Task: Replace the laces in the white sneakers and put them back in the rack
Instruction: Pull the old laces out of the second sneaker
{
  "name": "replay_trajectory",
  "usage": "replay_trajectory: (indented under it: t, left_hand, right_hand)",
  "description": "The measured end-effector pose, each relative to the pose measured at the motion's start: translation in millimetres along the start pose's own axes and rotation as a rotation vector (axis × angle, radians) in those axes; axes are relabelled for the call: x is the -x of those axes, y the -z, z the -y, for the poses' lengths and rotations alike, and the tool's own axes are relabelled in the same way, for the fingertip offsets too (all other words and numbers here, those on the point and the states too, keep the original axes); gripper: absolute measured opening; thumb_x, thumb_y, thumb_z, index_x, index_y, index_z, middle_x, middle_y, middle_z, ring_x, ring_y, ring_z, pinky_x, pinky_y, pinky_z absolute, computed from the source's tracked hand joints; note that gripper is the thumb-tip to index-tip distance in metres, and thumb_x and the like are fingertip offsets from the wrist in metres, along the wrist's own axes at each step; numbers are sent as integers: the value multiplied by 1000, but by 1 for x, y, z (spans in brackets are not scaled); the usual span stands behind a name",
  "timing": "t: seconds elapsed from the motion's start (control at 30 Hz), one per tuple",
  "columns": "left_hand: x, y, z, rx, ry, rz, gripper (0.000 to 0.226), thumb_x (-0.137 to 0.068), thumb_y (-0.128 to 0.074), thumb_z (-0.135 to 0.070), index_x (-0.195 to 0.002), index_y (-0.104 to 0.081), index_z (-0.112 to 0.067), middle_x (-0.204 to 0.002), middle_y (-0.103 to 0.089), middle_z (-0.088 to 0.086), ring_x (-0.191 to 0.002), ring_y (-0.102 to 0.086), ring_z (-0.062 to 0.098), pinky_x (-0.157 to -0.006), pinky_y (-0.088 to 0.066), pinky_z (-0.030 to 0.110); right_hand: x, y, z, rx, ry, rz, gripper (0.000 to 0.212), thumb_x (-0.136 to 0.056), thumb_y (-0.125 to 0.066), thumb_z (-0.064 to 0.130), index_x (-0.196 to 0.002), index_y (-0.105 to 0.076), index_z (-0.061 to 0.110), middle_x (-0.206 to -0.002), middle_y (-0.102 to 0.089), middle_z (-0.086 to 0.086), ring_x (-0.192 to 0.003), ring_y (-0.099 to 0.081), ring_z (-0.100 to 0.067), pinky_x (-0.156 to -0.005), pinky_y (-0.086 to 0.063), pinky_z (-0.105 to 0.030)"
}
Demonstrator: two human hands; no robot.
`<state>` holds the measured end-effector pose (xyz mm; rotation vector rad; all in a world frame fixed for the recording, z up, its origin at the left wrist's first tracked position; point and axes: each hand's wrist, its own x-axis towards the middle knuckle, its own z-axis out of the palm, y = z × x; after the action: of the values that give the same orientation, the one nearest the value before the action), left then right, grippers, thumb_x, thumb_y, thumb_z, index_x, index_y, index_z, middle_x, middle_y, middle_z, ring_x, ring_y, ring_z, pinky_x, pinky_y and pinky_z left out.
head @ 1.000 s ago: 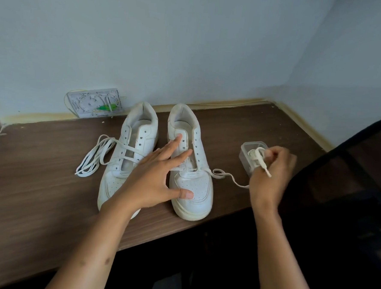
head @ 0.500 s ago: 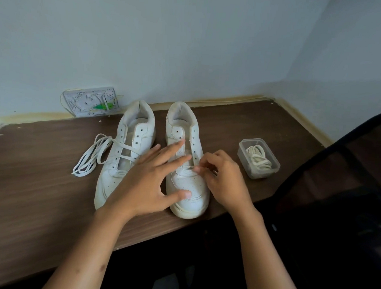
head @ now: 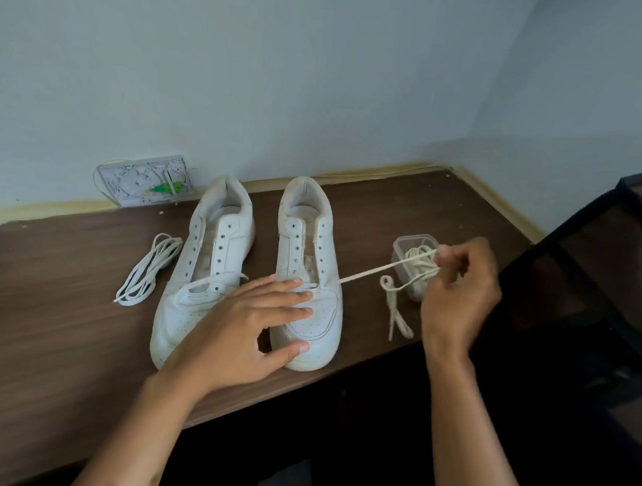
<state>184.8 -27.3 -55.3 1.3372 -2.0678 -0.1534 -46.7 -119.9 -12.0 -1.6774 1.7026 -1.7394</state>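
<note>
Two white sneakers stand side by side on the brown table, toes toward me. My left hand lies flat with straight fingers on the toe of the right sneaker, holding it down. My right hand pinches a white lace that runs taut from the lowest eyelets of that sneaker out to the right. The lace's loose end lies on the table below my right hand. The left sneaker has one lace strand across its lowest eyelets.
A bundle of white lace lies left of the left sneaker. A small clear plastic box with coiled lace stands right of the shoes, partly behind my right hand. A white socket plate leans on the wall. A dark mesh rack stands at right.
My right hand has moved from the right sneaker's lowest eyelets out to the right, drawing the lace taut. My left hand has stayed on the toe.
</note>
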Motion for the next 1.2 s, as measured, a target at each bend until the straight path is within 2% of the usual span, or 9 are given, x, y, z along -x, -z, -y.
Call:
replay_trajectory:
  t: [0.1, 0.2, 0.33, 0.47, 0.57, 0.7, 0.8, 0.97, 1.2]
  left_hand:
    - [2, -6, -9, 36, -42, 16, 31, -90, -59, -30, -116, -73, -21, -132, -61, -12, -130, -48, -1, -111, -38, 32]
    - [4, -16, -17, 50, -48, 66, 38, -91, -48, -20, -123, -69, -18, -135, -59, -10, -131, -46, -2, -110, -39, 30]
    - [5, -20, -14, 29, -4, 105, 44, -96, -51, -43, -133, -61, -21, -142, -54, -9, -137, -38, -2, -116, -30, 26]
    - [3, -21, -14, -18, -25, 81, 44, -94, -52, -45, -129, -64, -21, -137, -55, -10, -135, -36, -5, -115, -26, 18]
    - [3, -19, -6, -3, -21, 56, 40, -94, -54, -38, -129, -64, -22, -137, -56, -13, -133, -43, -4, -114, -33, 24]
    - [4, -14, 2, 24, 53, -7, 38, -93, -52, -35, -125, -67, -22, -135, -58, -15, -132, -42, -8, -113, -29, 17]
    - [4, -17, 4, 31, 105, -36, 40, -92, -51, -40, -124, -67, -21, -134, -57, -15, -132, -39, -11, -113, -28, 15]
    - [3, -23, 1, -27, 149, -46, 45, -91, -49, -45, -126, -66, -22, -136, -57, -11, -133, -40, -4, -110, -22, 6]
    - [-1, -27, -3, -10, 252, -134, 34, -83, -69, -32, -116, -72, -27, -128, -61, -19, -125, -47, -5, -102, -40, 15]
  right_hand:
    - [2, -4, -1, 47, 37, 104, 18, -87, -67, -1, -93, -58, 14, -102, -53, 3, -88, -53, -4, -80, -45, -11]
    - [11, -19, 1, -5, 150, 438, 16, -85, -74, 16, -98, -64, 18, -95, -59, 8, -86, -58, -3, -76, -46, -16]
    - [31, -37, 4, 88, 214, 769, 12, -81, -76, 29, -81, -66, 22, -80, -60, 9, -71, -59, -8, -70, -52, -34]
    - [34, -42, 8, 61, 248, 704, 11, -81, -73, 10, -78, -66, 18, -77, -60, 7, -68, -57, -8, -68, -51, -30]
    - [23, -34, 5, -13, 136, 425, 18, -83, -68, -3, -79, -66, 15, -82, -61, 2, -72, -55, -6, -68, -43, -11]
    - [8, -15, -2, 5, 27, 105, 14, -89, -64, 2, -87, -64, 17, -93, -54, 9, -87, -57, -7, -78, -51, -25]
    - [13, -20, -2, 76, 99, 192, 10, -90, -67, 8, -96, -63, 14, -101, -52, 8, -96, -57, -19, -82, -52, -42]
    - [40, -47, 10, 219, 275, 617, 18, -89, -68, 36, -96, -65, 20, -93, -60, 5, -88, -57, -19, -87, -44, -43]
    - [45, -55, 14, 225, 289, 707, 9, -93, -59, 12, -86, -59, 17, -87, -57, 3, -83, -56, -21, -85, -45, -48]
